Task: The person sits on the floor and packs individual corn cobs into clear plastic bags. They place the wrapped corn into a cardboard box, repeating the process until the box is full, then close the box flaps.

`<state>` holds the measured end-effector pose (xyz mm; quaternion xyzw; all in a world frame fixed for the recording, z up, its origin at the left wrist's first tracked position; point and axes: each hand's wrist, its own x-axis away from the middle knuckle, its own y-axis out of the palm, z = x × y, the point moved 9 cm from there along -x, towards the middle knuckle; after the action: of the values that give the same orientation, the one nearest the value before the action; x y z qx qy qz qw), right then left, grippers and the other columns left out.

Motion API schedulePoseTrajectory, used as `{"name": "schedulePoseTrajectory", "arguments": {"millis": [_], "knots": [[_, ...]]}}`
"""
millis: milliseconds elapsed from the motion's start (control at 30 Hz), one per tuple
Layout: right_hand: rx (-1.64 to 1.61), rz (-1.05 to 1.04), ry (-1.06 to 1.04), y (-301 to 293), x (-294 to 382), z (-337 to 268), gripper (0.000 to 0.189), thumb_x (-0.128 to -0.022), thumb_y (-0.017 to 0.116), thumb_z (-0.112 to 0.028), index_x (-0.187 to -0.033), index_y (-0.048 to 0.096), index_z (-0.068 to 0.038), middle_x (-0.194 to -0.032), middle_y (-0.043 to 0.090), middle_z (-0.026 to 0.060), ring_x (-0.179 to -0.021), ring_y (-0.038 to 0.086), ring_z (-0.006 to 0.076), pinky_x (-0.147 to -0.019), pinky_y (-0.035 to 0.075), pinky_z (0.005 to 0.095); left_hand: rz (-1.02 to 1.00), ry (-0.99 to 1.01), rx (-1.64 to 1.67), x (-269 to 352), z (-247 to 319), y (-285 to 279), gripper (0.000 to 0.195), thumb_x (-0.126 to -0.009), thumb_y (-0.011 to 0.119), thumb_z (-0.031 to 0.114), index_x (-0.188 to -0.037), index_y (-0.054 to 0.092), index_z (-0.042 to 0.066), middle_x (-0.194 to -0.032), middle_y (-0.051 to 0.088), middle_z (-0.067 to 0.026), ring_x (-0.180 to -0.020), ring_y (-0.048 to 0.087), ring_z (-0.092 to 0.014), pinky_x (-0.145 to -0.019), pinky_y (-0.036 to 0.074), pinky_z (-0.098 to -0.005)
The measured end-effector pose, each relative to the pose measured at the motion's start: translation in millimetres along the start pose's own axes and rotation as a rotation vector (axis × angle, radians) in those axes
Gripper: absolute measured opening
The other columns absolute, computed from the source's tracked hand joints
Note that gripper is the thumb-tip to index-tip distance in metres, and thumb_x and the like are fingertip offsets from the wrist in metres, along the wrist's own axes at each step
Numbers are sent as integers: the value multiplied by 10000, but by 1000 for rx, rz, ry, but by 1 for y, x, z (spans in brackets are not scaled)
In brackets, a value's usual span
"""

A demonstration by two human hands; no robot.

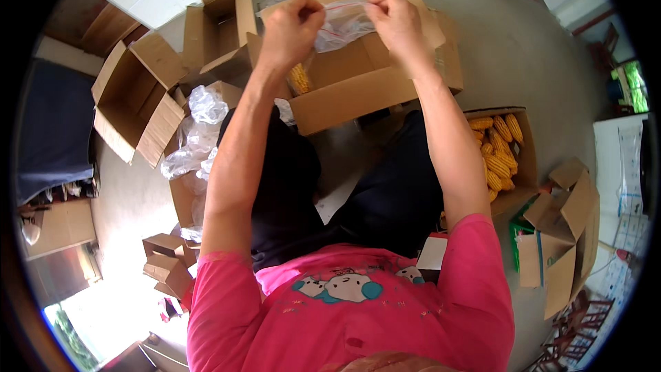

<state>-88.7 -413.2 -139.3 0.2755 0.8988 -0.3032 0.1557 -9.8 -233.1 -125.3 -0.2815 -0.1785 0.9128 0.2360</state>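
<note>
Between my two hands a clear plastic zip bag (345,26) with red seal lines is stretched over an open cardboard box (356,98). My left hand (293,26) pinches the bag's left end, and my right hand (395,18) pinches its right end. The bag is crumpled; whether anything is inside it I cannot tell. Below my left wrist, an ear of yellow corn (298,80) lies at the box's left end, apparently in clear plastic. Beside my right forearm stands another cardboard box (528,165) with several bare ears of corn (498,155) in it.
To my left, crumpled clear plastic bags (199,134) fill a carton. Open cardboard boxes stand at the far left (129,98) and beyond (219,28). A green crate (519,235) with folded cardboard (560,237) is at right. Wooden chairs (573,330) stand by the right wall.
</note>
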Motion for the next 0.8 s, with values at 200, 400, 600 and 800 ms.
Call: {"name": "schedulePoseTrajectory", "arguments": {"millis": [200, 400, 600, 800], "knots": [[-134, -204, -48, -16, 28, -26, 302, -935, 681, -281, -1099, 622, -34, -821, 647, 12, -787, 595, 109, -726, 505, 276, 60, -187, 56, -4, -38, -21, 219, -872, 680, 167, -992, 680, -17, -823, 682, -53, -723, 601, -101, -674, 497, -260], [-150, 143, 100, -130, 98, 65, 90, -941, 600, -86, -1008, 655, -61, -776, 614, 7, -707, 579, 98, -664, 501, 251, 88, -299, 154, -7, -46, -35, 229, -886, 679, 196, -1004, 653, 0, -800, 610, -8, -681, 532, -73, -585, 418, -227], [643, 137, 715, -283, 287, 261, 211, -944, 580, -228, -943, 619, -21, -795, 634, 82, -717, 585, 223, -653, 471, 384, 85, -300, 211, -10, -51, -29, 223, -903, 673, 205, -998, 650, 4, -792, 592, 3, -686, 515, -67, -596, 410, -225], [1152, 12, 1074, -303, 396, 308, 323, -947, 593, -235, -1228, 562, -78, -1207, 582, 166, -1036, 579, 331, -865, 492, 488, 98, -304, 186, -7, -45, -30, 184, -911, 674, 187, -986, 644, 21, -761, 583, 25, -653, 492, -43, -579, 379, -208]]}}
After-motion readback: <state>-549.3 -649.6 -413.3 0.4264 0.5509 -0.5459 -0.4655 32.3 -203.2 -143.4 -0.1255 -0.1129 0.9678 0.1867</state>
